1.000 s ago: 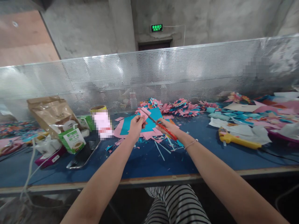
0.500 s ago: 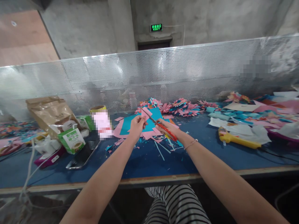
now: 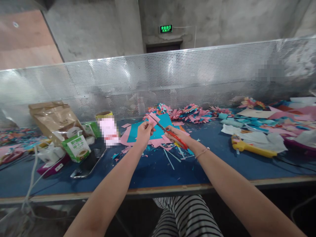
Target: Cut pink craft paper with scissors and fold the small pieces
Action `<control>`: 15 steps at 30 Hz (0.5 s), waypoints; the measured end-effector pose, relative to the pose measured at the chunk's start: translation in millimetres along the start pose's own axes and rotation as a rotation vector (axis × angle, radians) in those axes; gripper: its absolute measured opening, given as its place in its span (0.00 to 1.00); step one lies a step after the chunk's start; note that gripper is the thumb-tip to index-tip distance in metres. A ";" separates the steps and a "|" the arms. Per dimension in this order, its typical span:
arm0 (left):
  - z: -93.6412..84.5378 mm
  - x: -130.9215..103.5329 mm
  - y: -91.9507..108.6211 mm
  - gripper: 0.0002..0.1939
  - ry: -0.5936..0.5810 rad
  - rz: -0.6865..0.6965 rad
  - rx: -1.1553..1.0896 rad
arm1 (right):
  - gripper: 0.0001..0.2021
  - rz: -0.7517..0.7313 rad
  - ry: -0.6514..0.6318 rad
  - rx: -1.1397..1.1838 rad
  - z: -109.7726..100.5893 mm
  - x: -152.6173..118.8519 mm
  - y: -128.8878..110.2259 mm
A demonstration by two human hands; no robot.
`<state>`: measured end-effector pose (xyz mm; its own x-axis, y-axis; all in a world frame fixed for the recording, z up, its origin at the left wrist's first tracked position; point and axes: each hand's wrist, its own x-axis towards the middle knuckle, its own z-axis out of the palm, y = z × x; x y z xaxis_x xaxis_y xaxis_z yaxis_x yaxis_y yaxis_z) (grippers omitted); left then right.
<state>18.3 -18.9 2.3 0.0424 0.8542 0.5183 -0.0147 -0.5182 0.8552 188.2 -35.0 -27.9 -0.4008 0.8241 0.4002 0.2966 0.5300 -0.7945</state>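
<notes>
Holding scissors (image 3: pixel 176 138) over the blue sheet (image 3: pixel 158 134), the right hand (image 3: pixel 181 134) pointed their long axis leftward toward its far edge, across pink paper (image 3: pixel 153 119) pinched by the left hand (image 3: pixel 144 131).

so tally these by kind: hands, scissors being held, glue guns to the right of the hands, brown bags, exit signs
Left hand and right hand: 2
Held scissors: 1
Glue gun, right side: 1
Brown bag: 1
Exit sign: 1
Total: 6

On my left I see a brown bag (image 3: pixel 55 118) and a phone (image 3: pixel 89 164). A sign (image 3: pixel 166 29) glows green up high.
</notes>
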 end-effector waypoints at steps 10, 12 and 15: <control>-2.4 3.7 -7.0 0.10 0.000 -0.003 -0.006 | 0.15 -0.041 0.064 -0.233 -0.4 -2.8 -9.2; -2.6 3.8 -6.7 0.10 -0.004 -0.011 -0.014 | 0.14 -0.035 0.081 -0.272 -1.2 -3.2 -12.4; -2.4 3.0 -5.8 0.11 -0.005 -0.014 -0.030 | 0.12 -0.044 0.079 -0.292 -1.2 -2.6 -13.0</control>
<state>16.2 -13.3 -1.2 0.0483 0.8609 0.5064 -0.0437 -0.5047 0.8622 186.4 -43.8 -18.1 -0.3537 0.8061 0.4744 0.5219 0.5910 -0.6151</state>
